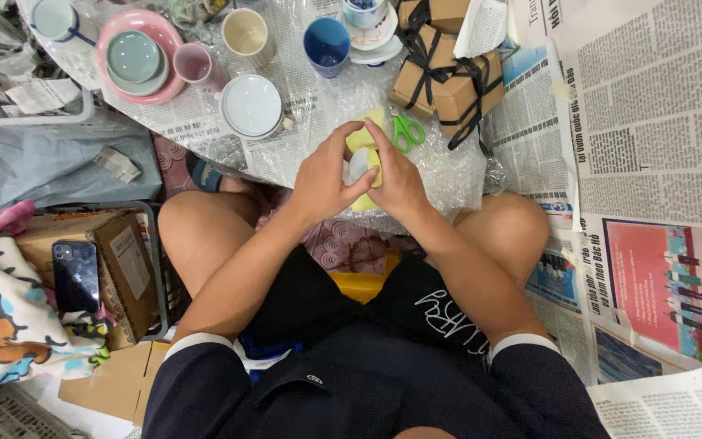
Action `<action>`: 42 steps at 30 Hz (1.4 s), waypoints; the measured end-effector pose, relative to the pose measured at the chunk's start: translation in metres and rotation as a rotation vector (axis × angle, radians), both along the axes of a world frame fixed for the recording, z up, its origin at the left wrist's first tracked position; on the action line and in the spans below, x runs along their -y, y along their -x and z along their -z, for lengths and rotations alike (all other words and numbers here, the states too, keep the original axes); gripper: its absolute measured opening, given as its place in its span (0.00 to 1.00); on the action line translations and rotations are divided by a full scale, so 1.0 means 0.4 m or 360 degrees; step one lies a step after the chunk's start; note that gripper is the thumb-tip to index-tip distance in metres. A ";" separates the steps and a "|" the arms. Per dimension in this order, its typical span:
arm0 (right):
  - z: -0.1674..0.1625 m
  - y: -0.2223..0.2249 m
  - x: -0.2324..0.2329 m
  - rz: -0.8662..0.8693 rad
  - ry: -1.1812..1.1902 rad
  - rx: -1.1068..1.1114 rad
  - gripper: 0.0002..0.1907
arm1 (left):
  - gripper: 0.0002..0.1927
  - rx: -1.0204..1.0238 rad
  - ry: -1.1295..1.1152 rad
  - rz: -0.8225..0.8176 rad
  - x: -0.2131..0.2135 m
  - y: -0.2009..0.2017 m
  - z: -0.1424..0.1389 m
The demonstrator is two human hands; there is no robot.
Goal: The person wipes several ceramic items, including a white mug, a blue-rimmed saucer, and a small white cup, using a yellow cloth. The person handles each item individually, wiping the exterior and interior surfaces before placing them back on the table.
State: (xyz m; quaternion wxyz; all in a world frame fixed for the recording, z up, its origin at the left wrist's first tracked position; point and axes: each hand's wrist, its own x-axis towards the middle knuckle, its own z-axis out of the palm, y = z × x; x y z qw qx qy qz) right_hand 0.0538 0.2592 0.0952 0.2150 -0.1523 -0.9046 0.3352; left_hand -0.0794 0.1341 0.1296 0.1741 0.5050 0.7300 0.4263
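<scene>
A small white object (359,162) wrapped in yellow paper (361,140) is clasped between the left hand (324,180) and right hand (397,180), above bubble wrap (448,175). Green-handled scissors (405,130) lie just beyond; ribbon-tied cardboard boxes (448,81), a blue cup (327,45) and a white bowl (252,106) are set farther out.

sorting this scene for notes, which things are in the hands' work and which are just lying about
In hand: left hand and right hand hold a small white object in yellow wrap.

Lying about: green scissors, tied cardboard boxes, blue cup, pink plate, phone.
</scene>
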 end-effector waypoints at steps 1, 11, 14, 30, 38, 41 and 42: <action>0.007 -0.001 0.002 -0.0011 -0.0066 -0.0002 0.49 | 0.37 0.0047 0.0094 -0.0015 -0.003 -0.002 0.007; 0.064 -0.003 -0.001 -0.0065 -0.0188 -0.0248 0.46 | 0.26 0.0461 0.0159 -0.0003 0.001 -0.001 0.028; 0.062 -0.003 -0.015 -0.0281 -0.0118 -0.0419 0.43 | 0.22 0.0772 -0.0078 0.0003 0.000 -0.003 0.042; 0.018 -0.009 -0.040 -0.0244 0.0211 -0.0364 0.14 | 0.23 0.0738 -0.0154 0.0018 0.006 -0.032 0.073; -0.014 0.016 -0.034 -0.0133 0.0347 -0.0322 0.13 | 0.31 0.0509 -0.0049 0.0038 -0.005 -0.008 0.051; -0.011 0.017 -0.034 -0.0091 0.0457 -0.0248 0.13 | 0.33 0.0489 0.0041 0.0078 -0.010 0.016 0.040; -0.010 0.016 -0.035 -0.0076 0.0502 -0.0229 0.13 | 0.34 0.0463 0.0083 0.0075 -0.011 0.021 0.038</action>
